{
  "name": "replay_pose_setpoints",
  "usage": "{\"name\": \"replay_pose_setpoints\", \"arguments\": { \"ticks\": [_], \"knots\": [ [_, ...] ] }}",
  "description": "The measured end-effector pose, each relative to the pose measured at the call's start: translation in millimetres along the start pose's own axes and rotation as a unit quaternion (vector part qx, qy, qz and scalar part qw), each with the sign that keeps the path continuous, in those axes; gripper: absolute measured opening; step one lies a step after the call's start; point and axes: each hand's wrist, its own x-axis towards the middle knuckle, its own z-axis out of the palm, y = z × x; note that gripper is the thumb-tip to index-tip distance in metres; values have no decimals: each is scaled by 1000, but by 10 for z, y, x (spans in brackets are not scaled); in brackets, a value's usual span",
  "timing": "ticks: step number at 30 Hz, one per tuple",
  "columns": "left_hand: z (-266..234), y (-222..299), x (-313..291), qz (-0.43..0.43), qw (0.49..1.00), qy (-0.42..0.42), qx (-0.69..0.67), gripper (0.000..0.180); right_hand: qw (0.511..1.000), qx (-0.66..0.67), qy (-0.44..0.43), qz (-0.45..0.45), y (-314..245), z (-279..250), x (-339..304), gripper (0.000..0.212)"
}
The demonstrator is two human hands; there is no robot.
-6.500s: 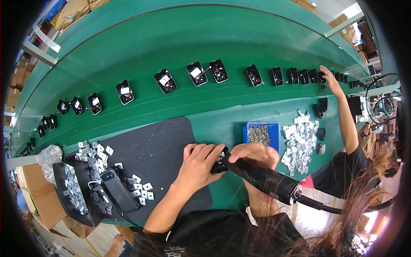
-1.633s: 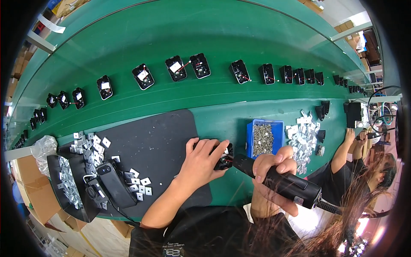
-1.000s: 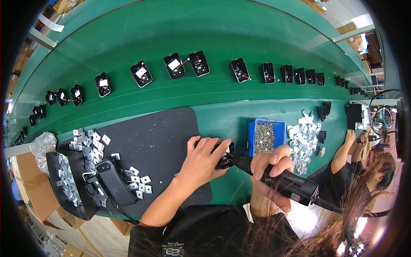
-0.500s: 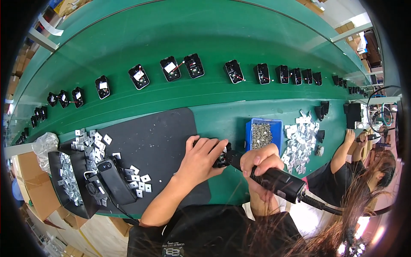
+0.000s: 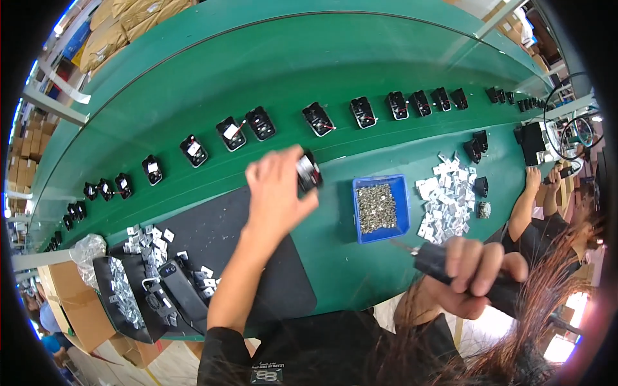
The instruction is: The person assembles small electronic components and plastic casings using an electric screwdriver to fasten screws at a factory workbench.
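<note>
My left hand (image 5: 277, 193) is raised near the belt's near edge, its fingers round a black plastic housing (image 5: 309, 171) with parts inside. Much of that housing is hidden by the hand. Over at the right, close to my body, my right hand (image 5: 473, 273) grips a black electric screwdriver (image 5: 432, 262), its thin bit pointing left toward a blue bin (image 5: 403, 228). Small metal screws (image 5: 376, 209) fill most of that bin. A dark grey mat (image 5: 273, 267) lies under my left forearm.
A green conveyor belt (image 5: 283, 151) carries a row of open black housings (image 5: 259, 123). Silvery square plates (image 5: 446, 199) are piled right of the bin. More plates fill a black tray (image 5: 145, 309) at left, beside a black device (image 5: 182, 286). A co-worker's hand (image 5: 533, 179) shows far right.
My left hand has lifted the housing off the work surface and carried it forward to the belt. My right hand has drawn the screwdriver away from the housing, to the right. The view has shifted.
</note>
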Motion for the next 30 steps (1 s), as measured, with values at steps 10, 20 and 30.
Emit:
{"name": "replay_pose_setpoints", "arguments": {
  "ticks": [10,20,30],
  "knots": [
    [186,-740,835,-58,975,-26,212,104,975,-150,99,130,362,-316,-438,77],
    [-106,-230,246,46,991,-9,128,81,959,-207,132,139,843,-621,-411,53],
    [-276,197,-882,-20,989,-147,-13,93,950,-228,176,118,961,-562,-447,53]
  ]
}}
